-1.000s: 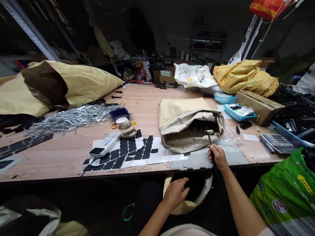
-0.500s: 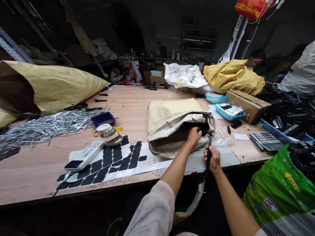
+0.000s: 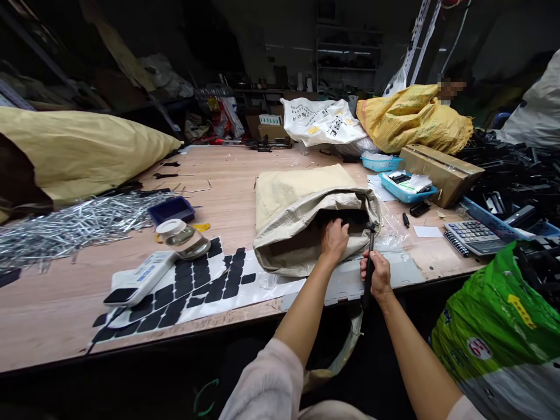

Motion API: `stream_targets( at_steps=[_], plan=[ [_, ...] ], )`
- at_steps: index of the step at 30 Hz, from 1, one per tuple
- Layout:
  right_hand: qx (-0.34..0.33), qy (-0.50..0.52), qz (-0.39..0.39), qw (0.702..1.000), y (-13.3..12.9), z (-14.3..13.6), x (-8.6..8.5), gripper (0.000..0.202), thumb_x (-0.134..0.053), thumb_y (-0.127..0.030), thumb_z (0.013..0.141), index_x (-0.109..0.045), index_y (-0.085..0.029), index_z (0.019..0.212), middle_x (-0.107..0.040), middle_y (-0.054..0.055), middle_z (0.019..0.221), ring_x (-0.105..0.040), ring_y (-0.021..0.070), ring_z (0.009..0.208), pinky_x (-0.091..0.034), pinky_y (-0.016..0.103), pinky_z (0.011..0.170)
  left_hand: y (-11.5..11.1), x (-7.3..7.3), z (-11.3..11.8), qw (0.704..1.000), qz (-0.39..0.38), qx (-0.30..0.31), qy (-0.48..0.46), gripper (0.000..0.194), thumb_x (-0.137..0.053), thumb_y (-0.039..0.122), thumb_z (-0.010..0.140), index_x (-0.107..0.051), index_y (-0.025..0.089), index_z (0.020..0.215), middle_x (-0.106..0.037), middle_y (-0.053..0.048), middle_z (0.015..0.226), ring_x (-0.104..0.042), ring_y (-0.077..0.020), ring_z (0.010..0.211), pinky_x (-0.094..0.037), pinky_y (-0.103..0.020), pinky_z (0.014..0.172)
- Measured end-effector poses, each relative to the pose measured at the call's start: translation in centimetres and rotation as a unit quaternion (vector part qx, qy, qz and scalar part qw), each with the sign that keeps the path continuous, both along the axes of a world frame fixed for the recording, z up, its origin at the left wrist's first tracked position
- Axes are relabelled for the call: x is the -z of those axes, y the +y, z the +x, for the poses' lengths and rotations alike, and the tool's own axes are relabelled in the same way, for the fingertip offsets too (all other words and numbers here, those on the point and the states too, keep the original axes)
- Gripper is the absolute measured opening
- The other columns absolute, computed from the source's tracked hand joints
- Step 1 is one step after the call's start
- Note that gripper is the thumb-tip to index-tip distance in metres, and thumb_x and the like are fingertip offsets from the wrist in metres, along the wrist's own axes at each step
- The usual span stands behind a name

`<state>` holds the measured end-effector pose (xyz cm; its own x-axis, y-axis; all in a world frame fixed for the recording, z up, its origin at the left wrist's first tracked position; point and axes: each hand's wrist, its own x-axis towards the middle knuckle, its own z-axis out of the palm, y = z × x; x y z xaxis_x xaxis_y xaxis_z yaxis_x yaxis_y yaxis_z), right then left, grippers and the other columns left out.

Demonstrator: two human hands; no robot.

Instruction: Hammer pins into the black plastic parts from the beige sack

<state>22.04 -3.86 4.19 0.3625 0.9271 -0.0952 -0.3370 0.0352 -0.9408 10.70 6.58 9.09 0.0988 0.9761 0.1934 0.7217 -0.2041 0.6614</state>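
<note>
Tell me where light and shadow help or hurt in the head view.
Head view: shadow inside the beige sack obscures whatever the left hand may touch; same view, far shelf sinks into gloom; same view, metal rods glint brightly.

- the fingertips of the left hand (image 3: 335,240) are lost in the dark mouth of the beige sack (image 3: 301,178); what they touch cannot be told, nor can the sack's contents.
- the right hand (image 3: 377,274) covers part of the dark tool (image 3: 371,242) it grips; the tool's head is too dim to make out.
- the left forearm and the table edge hide much of the lower sack (image 3: 347,353).
- the green bag (image 3: 490,315) and the silver rods (image 3: 91,219) are cut off by the right and left edges.
- a person (image 3: 450,90) behind the yellow sack (image 3: 405,119) is pixelated and mostly hidden.
- goods on the back shelves (image 3: 347,69) are too dark to identify.
</note>
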Motion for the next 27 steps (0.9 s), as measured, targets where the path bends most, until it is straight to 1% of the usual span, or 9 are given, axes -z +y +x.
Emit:
stream_targets(
  at_steps=[2, 3, 4, 6, 8, 10, 13, 19, 27],
  plan=[
    [-0.003, 0.002, -0.005, 1.000, -0.1, 0.0, 0.0, 0.038, -0.066, -0.057, 0.078, -0.057, -0.022, 0.086, -0.056, -0.005, 0.055, -0.045, 0.0097, 0.038, -0.033, 0.021, 0.033, -2.8, 0.4, -2.7, 0.997, 0.069, 0.019, -0.013, 0.022, -0.058, 0.031, 0.100, -0.073, 0.021, 0.112, -0.072, -0.011, 0.111, -0.064, -0.0268, 0.107, -0.049, -0.038, 0.095],
    [-0.004, 0.002, -0.006, 1.000, -0.1, 0.0, 0.0, 0.037, -0.066, -0.057, 0.078, -0.057, -0.022, 0.086, -0.056, -0.005, 0.055, -0.045, 0.0097, 0.038, -0.034, 0.021, 0.034, -4.3, 0.8, -4.1, 0.995, 0.085, 0.041, -0.020, 0.020, -0.061, 0.030, 0.098, -0.073, 0.022, 0.110, -0.071, -0.010, 0.108, -0.063, -0.0257, 0.106, -0.049, -0.037, 0.095],
    [-0.004, 0.000, -0.005, 1.000, -0.1, 0.0, 0.0, 0.037, -0.067, -0.057, 0.078, -0.057, -0.021, 0.086, -0.056, -0.005, 0.055, -0.045, 0.0097, 0.038, -0.034, 0.020, 0.034, -5.7, 1.4, -5.3, 0.993, 0.089, 0.067, -0.027, 0.018, -0.063, 0.029, 0.097, -0.074, 0.022, 0.109, -0.071, -0.008, 0.106, -0.063, -0.0245, 0.104, -0.050, -0.036, 0.093],
    [-0.004, -0.006, -0.001, 1.000, -0.1, 0.0, 0.0, 0.038, -0.067, -0.057, 0.078, -0.057, -0.021, 0.086, -0.056, -0.005, 0.056, -0.046, 0.0096, 0.038, -0.034, 0.020, 0.034, -7.9, 2.6, -7.1, 0.989, 0.070, 0.128, -0.031, 0.015, -0.067, 0.027, 0.094, -0.074, 0.023, 0.106, -0.071, -0.006, 0.100, -0.064, -0.0221, 0.098, -0.051, -0.034, 0.089],
    [-0.005, -0.014, -0.002, 1.000, -0.1, 0.1, 0.0, 0.039, -0.068, -0.058, 0.078, -0.057, -0.021, 0.086, -0.056, -0.005, 0.056, -0.046, 0.0094, 0.038, -0.034, 0.020, 0.034, -9.3, 3.8, -8.1, 0.983, 0.038, 0.177, -0.018, 0.013, -0.071, 0.024, 0.091, -0.076, 0.023, 0.103, -0.070, -0.005, 0.095, -0.065, -0.0207, 0.094, -0.051, -0.032, 0.086],
    [-0.004, -0.021, -0.010, 1.000, -0.2, 0.1, -0.1, 0.041, -0.069, -0.059, 0.077, -0.057, -0.021, 0.086, -0.056, -0.006, 0.055, -0.045, 0.0093, 0.037, -0.034, 0.020, 0.034, -9.8, 4.6, -8.4, 0.981, 0.015, 0.193, 0.000, 0.012, -0.075, 0.024, 0.089, -0.077, 0.022, 0.100, -0.070, -0.005, 0.094, -0.065, -0.0208, 0.092, -0.052, -0.031, 0.084],
    [0.010, -0.030, -0.018, 0.999, -0.5, 0.2, -0.3, 0.041, -0.071, -0.057, 0.074, -0.058, -0.021, 0.086, -0.056, -0.005, 0.055, -0.045, 0.0095, 0.038, -0.034, 0.020, 0.033, -9.9, 5.1, -8.0, 0.983, 0.012, 0.181, 0.013, 0.016, -0.078, 0.027, 0.087, -0.078, 0.021, 0.102, -0.070, -0.006, 0.096, -0.065, -0.0218, 0.095, -0.052, -0.032, 0.085],
    [0.016, -0.040, -0.021, 0.999, -0.7, 0.4, -0.7, 0.038, -0.072, -0.054, 0.074, -0.060, -0.020, 0.085, -0.057, -0.005, 0.054, -0.047, 0.0104, 0.038, -0.034, 0.020, 0.033, -9.9, 5.5, -7.8, 0.983, 0.019, 0.181, -0.012, 0.022, -0.079, 0.029, 0.087, -0.078, 0.019, 0.106, -0.070, -0.007, 0.098, -0.065, -0.0221, 0.096, -0.052, -0.032, 0.088],
    [0.022, -0.056, -0.014, 0.998, -0.9, 0.5, -0.6, 0.036, -0.073, -0.052, 0.076, -0.061, -0.019, 0.085, -0.057, -0.004, 0.054, -0.048, 0.0108, 0.038, -0.035, 0.021, 0.033, -9.8, 5.8, -8.0, 0.981, 0.009, 0.188, -0.036, 0.023, -0.081, 0.031, 0.086, -0.078, 0.021, 0.107, -0.070, -0.006, 0.097, -0.066, -0.0217, 0.096, -0.053, -0.032, 0.087]
  ],
)
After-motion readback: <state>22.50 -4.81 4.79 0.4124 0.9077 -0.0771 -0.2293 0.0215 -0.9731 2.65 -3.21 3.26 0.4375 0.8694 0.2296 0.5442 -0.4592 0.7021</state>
